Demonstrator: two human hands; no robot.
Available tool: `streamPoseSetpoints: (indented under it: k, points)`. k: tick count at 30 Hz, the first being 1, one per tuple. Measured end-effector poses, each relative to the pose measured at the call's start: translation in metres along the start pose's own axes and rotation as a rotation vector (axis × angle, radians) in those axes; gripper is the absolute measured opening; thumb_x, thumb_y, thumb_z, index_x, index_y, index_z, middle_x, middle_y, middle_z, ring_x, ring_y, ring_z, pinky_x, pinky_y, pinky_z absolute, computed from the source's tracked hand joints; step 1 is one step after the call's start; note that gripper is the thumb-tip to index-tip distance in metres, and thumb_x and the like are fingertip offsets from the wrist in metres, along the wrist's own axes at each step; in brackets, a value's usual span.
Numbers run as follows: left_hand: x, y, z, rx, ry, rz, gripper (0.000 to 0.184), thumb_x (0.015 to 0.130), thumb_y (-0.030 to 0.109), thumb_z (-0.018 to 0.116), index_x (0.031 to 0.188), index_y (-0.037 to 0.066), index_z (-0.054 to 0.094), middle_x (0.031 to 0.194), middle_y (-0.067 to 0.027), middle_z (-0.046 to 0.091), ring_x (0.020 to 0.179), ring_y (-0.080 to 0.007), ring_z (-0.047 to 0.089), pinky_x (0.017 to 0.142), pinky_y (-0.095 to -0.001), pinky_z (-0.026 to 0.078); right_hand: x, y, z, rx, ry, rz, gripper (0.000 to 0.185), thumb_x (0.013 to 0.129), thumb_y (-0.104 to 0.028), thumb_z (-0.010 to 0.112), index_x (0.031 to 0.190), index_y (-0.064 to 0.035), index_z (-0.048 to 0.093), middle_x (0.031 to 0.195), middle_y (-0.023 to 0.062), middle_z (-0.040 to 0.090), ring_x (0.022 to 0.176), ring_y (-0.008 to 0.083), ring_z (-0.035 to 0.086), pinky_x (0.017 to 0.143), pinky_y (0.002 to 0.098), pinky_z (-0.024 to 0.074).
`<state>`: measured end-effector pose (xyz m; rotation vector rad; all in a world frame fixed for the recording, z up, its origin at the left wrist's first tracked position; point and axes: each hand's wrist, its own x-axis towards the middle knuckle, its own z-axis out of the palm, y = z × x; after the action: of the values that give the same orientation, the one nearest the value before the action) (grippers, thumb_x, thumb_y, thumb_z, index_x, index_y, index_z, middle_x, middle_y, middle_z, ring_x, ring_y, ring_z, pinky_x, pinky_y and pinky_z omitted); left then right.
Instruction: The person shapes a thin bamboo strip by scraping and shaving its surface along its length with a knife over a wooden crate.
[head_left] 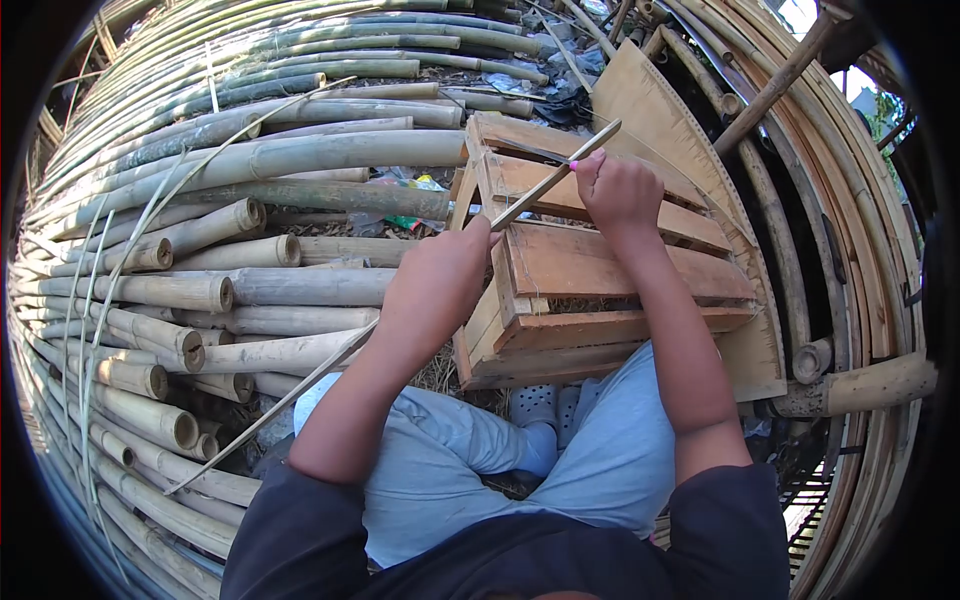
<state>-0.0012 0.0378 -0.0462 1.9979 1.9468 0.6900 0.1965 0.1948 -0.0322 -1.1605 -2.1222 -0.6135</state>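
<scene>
A long, narrow bamboo strip (540,192) runs slantwise across the view, its far end rising above a slatted wooden crate (575,255). My left hand (445,280) is closed around the strip at the crate's left edge. The strip's tail passes below my left forearm to the lower left. My right hand (622,195) is a fist beside the strip's far end. From this fist a thin dark knife blade (528,150) points left, crossing the strip; its handle is hidden in my fingers. The crate stands in front of my knees.
Several cut bamboo poles (330,150) lie stacked across the left and far side. Thin loose strips (90,350) rest on them at left. A curved wooden board (660,120) leans behind the crate. More poles (770,190) line the right side. Plastic litter (425,182) lies between poles.
</scene>
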Motion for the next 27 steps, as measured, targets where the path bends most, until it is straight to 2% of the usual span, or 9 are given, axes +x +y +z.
streamPoseSetpoints:
  k: [1,9,12,14,15,18,21,25,27]
  points:
    - [0.001,-0.001,0.001,-0.034,0.001,-0.006,0.029,0.108,0.027,0.047,0.097,0.000,0.052,0.078,-0.0271,0.065,0.080,-0.0493,0.065,0.069,-0.0598,0.048,0.001,0.000,0.001,-0.010,0.007,-0.010,0.046,0.096,-0.028,0.052,0.059,-0.0062,0.068,0.052,0.0167,0.060,0.047,0.0352,0.063,0.047,0.0470,0.0512]
    - [-0.002,0.001,-0.003,-0.058,0.008,0.005,0.030,0.108,0.027,0.046,0.097,0.001,0.052,0.077,-0.0261,0.065,0.077,-0.0484,0.066,0.067,-0.0580,0.050,0.006,0.005,-0.005,-0.037,-0.047,0.022,0.051,0.099,-0.031,0.051,0.060,-0.0055,0.069,0.054,0.0173,0.061,0.048,0.0355,0.063,0.048,0.0468,0.0515]
    - [-0.003,0.002,-0.004,-0.032,0.000,-0.003,0.029,0.108,0.027,0.046,0.097,0.001,0.052,0.077,-0.0258,0.066,0.076,-0.0479,0.066,0.066,-0.0577,0.051,0.009,0.004,-0.021,0.069,-0.181,-0.003,0.052,0.103,-0.036,0.049,0.066,-0.0042,0.069,0.061,0.0174,0.064,0.057,0.0367,0.065,0.055,0.0488,0.0523]
    - [-0.003,0.001,-0.005,-0.009,-0.010,-0.020,0.029,0.108,0.027,0.046,0.098,0.001,0.053,0.077,-0.0257,0.066,0.076,-0.0476,0.066,0.066,-0.0577,0.051,0.012,0.001,-0.046,0.082,-0.408,-0.109,0.051,0.105,-0.039,0.049,0.073,-0.0040,0.067,0.067,0.0168,0.065,0.066,0.0387,0.066,0.063,0.0515,0.0516]
    - [-0.004,0.001,-0.003,-0.007,0.006,-0.011,0.028,0.107,0.026,0.047,0.098,0.001,0.053,0.076,-0.0252,0.066,0.076,-0.0475,0.066,0.067,-0.0578,0.051,0.012,0.001,-0.054,0.096,-0.428,-0.145,0.045,0.105,-0.039,0.050,0.080,-0.0046,0.065,0.068,0.0158,0.064,0.070,0.0398,0.066,0.067,0.0534,0.0505]
    - [-0.005,0.000,0.001,-0.036,0.044,0.014,0.027,0.106,0.026,0.048,0.097,0.001,0.054,0.076,-0.0248,0.066,0.076,-0.0477,0.065,0.067,-0.0581,0.050,0.014,-0.004,-0.068,0.062,-0.489,-0.255,0.042,0.105,-0.038,0.052,0.082,-0.0057,0.066,0.067,0.0157,0.064,0.068,0.0388,0.066,0.065,0.0518,0.0511]
    - [-0.003,-0.002,0.000,-0.087,0.078,0.018,0.026,0.106,0.026,0.050,0.095,0.002,0.055,0.076,-0.0255,0.064,0.076,-0.0486,0.064,0.068,-0.0585,0.048,0.003,-0.017,-0.064,0.073,-0.581,-0.197,0.040,0.105,-0.037,0.052,0.084,-0.0059,0.065,0.067,0.0157,0.065,0.066,0.0371,0.066,0.061,0.0492,0.0517]
    - [-0.003,0.000,-0.001,-0.101,0.054,-0.037,0.026,0.105,0.025,0.051,0.094,0.002,0.056,0.076,-0.0275,0.062,0.077,-0.0500,0.061,0.067,-0.0592,0.045,0.015,0.002,-0.055,-0.028,-0.412,-0.129,0.039,0.107,-0.034,0.050,0.084,-0.0053,0.064,0.068,0.0149,0.066,0.064,0.0353,0.067,0.059,0.0467,0.0532]
    - [-0.004,0.003,-0.003,-0.091,0.045,-0.044,0.026,0.105,0.025,0.051,0.094,0.002,0.056,0.076,-0.0274,0.063,0.077,-0.0500,0.061,0.067,-0.0595,0.045,0.010,0.003,-0.057,-0.029,-0.472,-0.111,0.039,0.107,-0.034,0.050,0.085,-0.0052,0.064,0.068,0.0147,0.066,0.064,0.0349,0.068,0.060,0.0464,0.0535]
